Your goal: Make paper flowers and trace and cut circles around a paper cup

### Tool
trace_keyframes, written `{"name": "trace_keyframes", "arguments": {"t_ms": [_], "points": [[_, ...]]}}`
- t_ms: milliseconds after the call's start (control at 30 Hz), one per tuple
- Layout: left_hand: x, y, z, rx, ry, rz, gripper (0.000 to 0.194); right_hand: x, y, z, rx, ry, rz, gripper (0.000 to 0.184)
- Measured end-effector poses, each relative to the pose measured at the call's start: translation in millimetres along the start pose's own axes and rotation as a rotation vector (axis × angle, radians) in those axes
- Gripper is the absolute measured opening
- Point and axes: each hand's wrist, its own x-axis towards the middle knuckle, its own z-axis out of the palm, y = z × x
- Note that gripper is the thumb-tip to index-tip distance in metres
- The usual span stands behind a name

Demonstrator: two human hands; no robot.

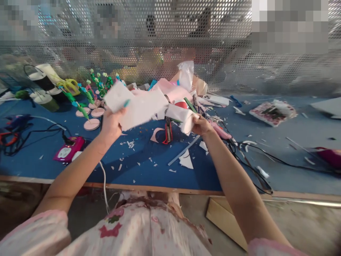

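My left hand (113, 122) is closed on the edge of a pale, flat sheet (145, 108), with a smaller white piece (117, 95) at the same grip. Further right, my right hand (202, 125) pinches a white, partly folded or rolled piece (182, 114) held above the blue table. The two held pieces come close together in the middle; whether they touch I cannot tell. Below them lies a red and black tool (167, 132), partly covered. Beside my right wrist is a pink-handled tool (220, 130), its front end hidden among scraps.
Green-stemmed figures on pink round bases (92, 124) stand at left, near yellow-handled scissors (70, 86) and spools. A magenta power socket (69, 149) and black cables (279, 160) lie on the blue table (149, 174). White scraps (186, 160) are scattered about. A perforated metal screen (170, 42) closes the back.
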Motion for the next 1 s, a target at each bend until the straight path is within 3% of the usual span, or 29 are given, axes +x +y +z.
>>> {"name": "trace_keyframes", "arguments": {"t_ms": [33, 133, 233, 333, 433, 533, 600, 700, 767, 867, 1000], "points": [[5, 5, -3.4, 0.002, 0.074, 0.088, 0.035, 2, -3, -5, 0.009, 0.019, -0.016, 0.018], [15, 12, -11.3, 0.056, 0.109, 0.276, 0.029, 10, -10, -13, 0.033, 0.102, -0.080, 0.019], [13, 2, -8.2, 0.454, -0.069, 0.331, 0.025, 13, -9, -3, 0.024, 0.139, -0.099, 0.021], [10, -18, 6.5, 0.719, -0.236, 0.354, 0.021, 9, -2, 16, 0.032, 0.098, -0.071, 0.020], [13, -38, 24.5, 0.898, -0.475, 0.387, 0.049, 1, 4, 30, 0.056, 0.040, -0.034, 0.020], [21, -52, 37.9, 0.936, -0.711, 0.333, 0.065, -6, 7, 37, 0.045, 0.024, -0.014, 0.019], [27, -57, 43.6, 0.919, -0.801, 0.251, 0.075, -7, 8, 41, 0.019, 0.015, -0.014, 0.024], [30, -57, 52.4, 0.685, -0.915, 0.164, 0.061, -5, 6, 50, -0.020, 0.013, -0.039, 0.029], [28, -54, 61.6, 0.496, -0.902, 0.168, 0.048, -1, 3, 60, -0.025, 0.031, -0.075, 0.029], [19, -50, 78.3, 0.386, -0.725, 0.151, 0.042, 5, -1, 79, -0.031, 0.000, -0.139, 0.034], [10, -47, 89.4, 0.313, -0.605, 0.048, 0.050, 13, 2, 106, -0.175, -0.083, -0.221, 0.042]]}}
